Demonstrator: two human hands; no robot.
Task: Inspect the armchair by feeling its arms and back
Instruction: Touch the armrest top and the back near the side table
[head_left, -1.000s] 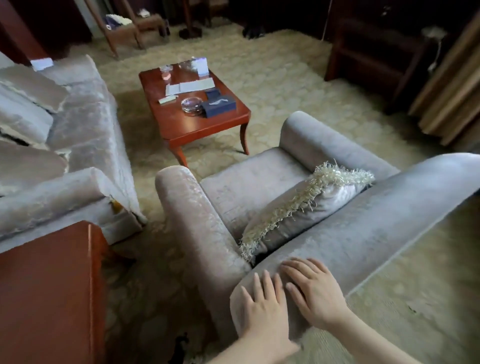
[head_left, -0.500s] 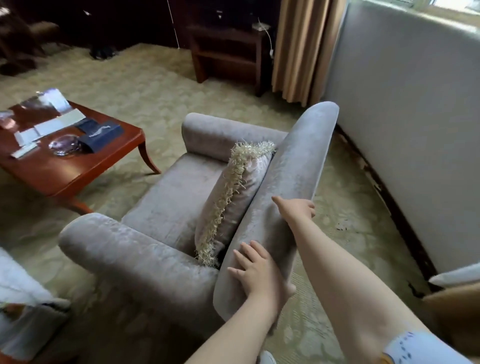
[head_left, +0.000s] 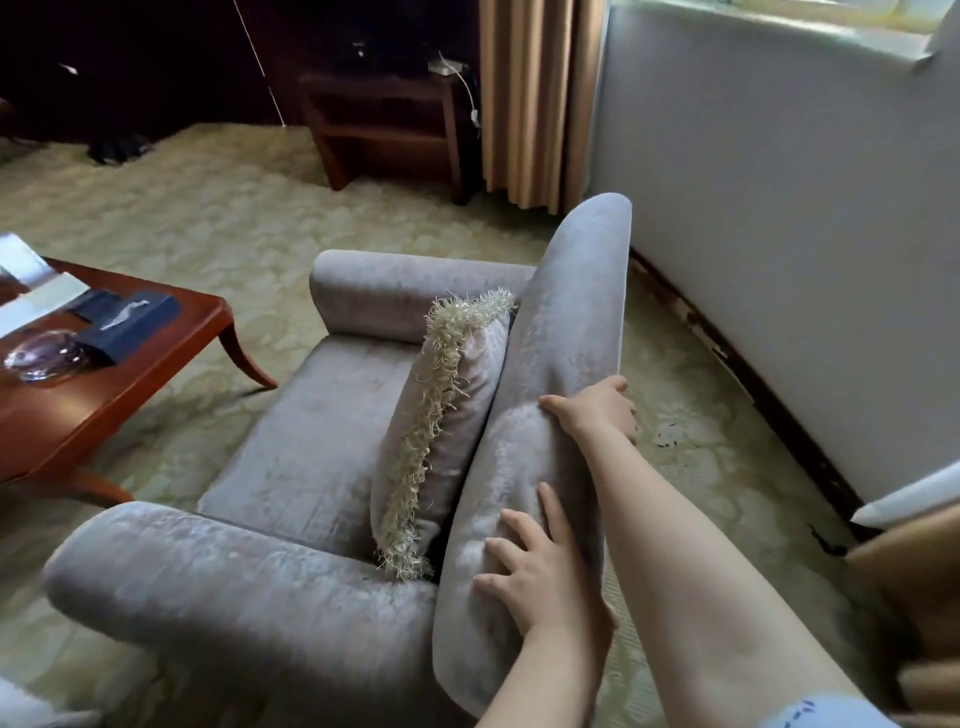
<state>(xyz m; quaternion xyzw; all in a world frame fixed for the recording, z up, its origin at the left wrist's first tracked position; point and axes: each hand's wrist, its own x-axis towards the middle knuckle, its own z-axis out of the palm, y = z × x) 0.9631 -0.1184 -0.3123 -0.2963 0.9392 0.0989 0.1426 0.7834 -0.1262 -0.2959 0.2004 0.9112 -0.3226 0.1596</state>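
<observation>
The grey armchair (head_left: 322, 447) is seen at the centre of the view, its backrest (head_left: 566, 322) pressed at 6 o'clock by the left hand (head_left: 540, 577), fingers spread flat, and gripped at 4 o'clock by the right hand (head_left: 597, 410), fingers curled over its far edge.

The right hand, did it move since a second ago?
Yes. The right hand slid farther along the armchair back, away from the left hand, and is now beside the fringed cushion's middle.
</observation>
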